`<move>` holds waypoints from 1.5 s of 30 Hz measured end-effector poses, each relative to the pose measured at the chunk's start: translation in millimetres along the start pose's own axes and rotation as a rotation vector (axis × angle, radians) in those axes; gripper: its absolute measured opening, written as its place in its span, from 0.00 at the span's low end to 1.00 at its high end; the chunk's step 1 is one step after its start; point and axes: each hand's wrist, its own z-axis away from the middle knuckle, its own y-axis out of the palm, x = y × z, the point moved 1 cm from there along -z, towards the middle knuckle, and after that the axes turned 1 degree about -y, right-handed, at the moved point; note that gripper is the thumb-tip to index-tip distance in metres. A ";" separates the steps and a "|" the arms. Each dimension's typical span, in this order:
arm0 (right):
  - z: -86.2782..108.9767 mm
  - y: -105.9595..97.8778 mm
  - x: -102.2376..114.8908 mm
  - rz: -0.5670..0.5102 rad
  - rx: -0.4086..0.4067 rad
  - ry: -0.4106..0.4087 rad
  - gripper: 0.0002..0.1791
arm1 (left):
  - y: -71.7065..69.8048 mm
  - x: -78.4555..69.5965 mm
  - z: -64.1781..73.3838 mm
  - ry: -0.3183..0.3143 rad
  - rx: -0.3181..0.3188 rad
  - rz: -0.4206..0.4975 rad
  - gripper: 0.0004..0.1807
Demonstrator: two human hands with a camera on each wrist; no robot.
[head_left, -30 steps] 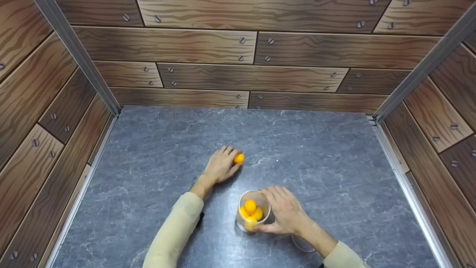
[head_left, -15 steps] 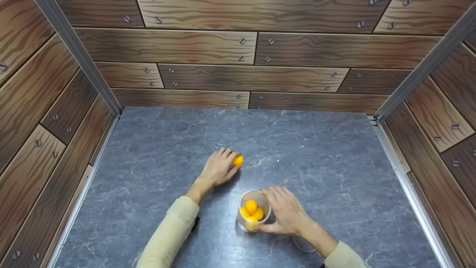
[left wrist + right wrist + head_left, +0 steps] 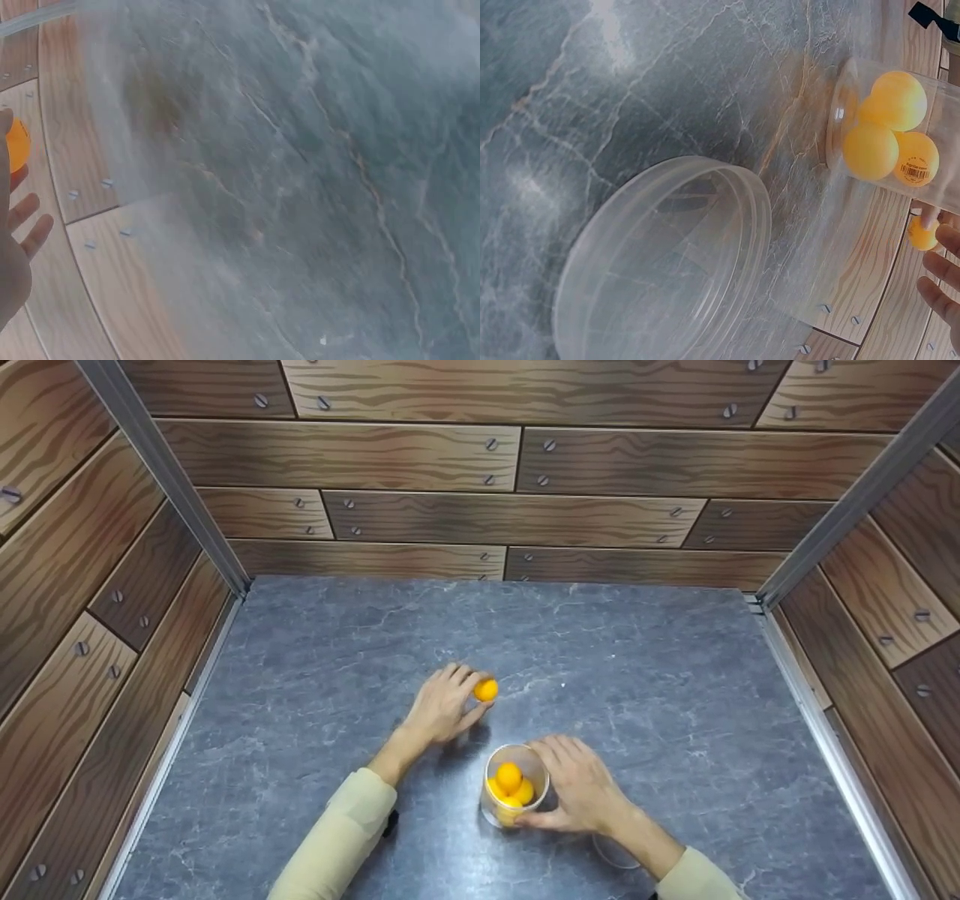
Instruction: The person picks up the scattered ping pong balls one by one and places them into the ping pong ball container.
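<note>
Between the thumb and fingertips of my left hand [image 3: 441, 706] is an orange ping-pong ball [image 3: 486, 690], pinched above the tabletop, with a shadow below the hand. The left wrist view shows only part of that hand and the ball [image 3: 18, 145] at its left edge. My right hand [image 3: 577, 784] grips the side of a clear plastic jar [image 3: 530, 763] that stands upright, open at the top. Several orange ping-pong balls [image 3: 509, 777] are piled inside; one shows printing and a barcode in the right wrist view.
A clear round lid [image 3: 754, 206] lies on the grey marbled table [image 3: 360, 630], partly under the right forearm in the head view. Wood-patterned walls [image 3: 420, 517] rise at the back and both sides, with metal profiles [image 3: 825, 735] along the edges.
The left hand has lifted the ping-pong ball off the table and come slightly nearer the jar. The right hand and the jar have stayed in place.
</note>
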 end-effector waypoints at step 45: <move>-0.1 1.0 -1.8 -0.008 -0.045 -0.029 0.55 | -79.1 -73.6 22.5 0.116 -0.149 0.246 0.20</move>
